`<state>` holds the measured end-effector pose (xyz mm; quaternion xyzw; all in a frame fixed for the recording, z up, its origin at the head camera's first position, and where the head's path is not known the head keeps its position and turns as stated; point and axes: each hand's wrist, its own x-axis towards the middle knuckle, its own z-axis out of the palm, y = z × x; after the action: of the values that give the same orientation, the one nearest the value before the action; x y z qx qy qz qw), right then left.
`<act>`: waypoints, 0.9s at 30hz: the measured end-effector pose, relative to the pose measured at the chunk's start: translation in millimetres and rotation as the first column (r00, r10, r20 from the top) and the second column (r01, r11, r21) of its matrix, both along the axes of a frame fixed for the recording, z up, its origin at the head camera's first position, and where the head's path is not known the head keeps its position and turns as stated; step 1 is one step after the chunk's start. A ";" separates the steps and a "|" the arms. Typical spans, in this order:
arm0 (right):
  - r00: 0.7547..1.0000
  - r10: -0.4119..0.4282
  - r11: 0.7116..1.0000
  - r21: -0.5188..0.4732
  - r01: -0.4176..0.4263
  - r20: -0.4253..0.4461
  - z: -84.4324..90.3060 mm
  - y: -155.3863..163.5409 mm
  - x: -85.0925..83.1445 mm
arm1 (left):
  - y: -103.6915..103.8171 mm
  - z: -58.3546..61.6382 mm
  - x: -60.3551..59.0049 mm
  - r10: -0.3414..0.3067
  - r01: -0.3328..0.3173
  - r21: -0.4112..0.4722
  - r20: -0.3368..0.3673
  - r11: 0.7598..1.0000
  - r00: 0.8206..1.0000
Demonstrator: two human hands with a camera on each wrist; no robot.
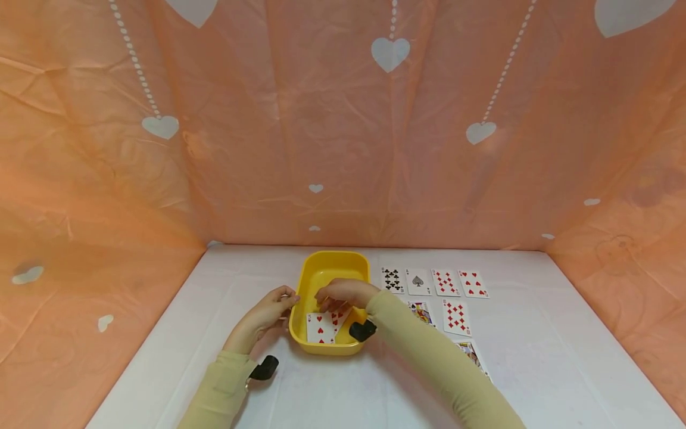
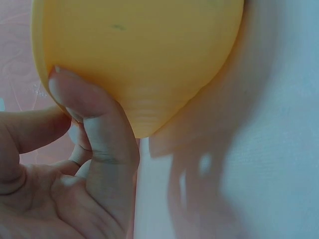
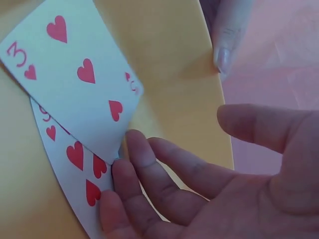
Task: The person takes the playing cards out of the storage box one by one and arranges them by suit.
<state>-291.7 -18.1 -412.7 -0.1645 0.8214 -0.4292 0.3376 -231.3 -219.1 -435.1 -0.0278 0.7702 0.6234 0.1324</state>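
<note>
A yellow plastic tray point(image 1: 328, 276) stands on the white table. My left hand point(image 1: 270, 313) pinches its left rim, the thumb lying along the wall in the left wrist view. Inside the tray are two playing cards: a three of hearts point(image 3: 87, 94) overlaps another hearts card point(image 3: 67, 164), covering part of it. My right hand point(image 1: 347, 293) reaches over the tray's right side. In the right wrist view its fingertips are right at the edges of both cards, while the thumb stands well apart from them.
Right of the tray, face-up cards lie in rows: a black club card point(image 1: 393, 280), an ace of spades point(image 1: 418, 282) and several red cards in the back row. Nearer are a face card point(image 1: 422, 312), a diamond card point(image 1: 457, 317) and another face card point(image 1: 469, 353), partly behind my right sleeve.
</note>
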 end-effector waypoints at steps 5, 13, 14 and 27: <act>0.998 -0.035 0.998 -0.060 0.038 0.048 -1.1 -1.0 -1.0 | -0.5 -0.1 1.0 -0.011 0.011 -0.010 -0.012 1.000 1.000; 0.998 -0.001 0.997 -0.076 0.006 0.060 0.8 -1.3 -1.0 | -0.5 -0.4 0.2 -0.025 0.025 -0.007 -0.011 1.000 1.000; 0.999 0.007 0.998 -0.070 -0.004 0.050 1.3 -1.4 -0.7 | -0.6 -0.4 0.1 -0.027 0.027 -0.005 -0.012 1.000 1.000; 0.995 0.071 0.997 0.024 -0.070 -0.064 3.1 -2.9 -2.0 | 0.1 0.2 1.3 -0.018 0.018 -0.001 -0.002 1.000 1.000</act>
<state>-293.7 -21.0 -409.6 -0.2034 0.8302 -0.4024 0.3277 -230.0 -219.0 -434.9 -0.0205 0.7709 0.6217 0.1371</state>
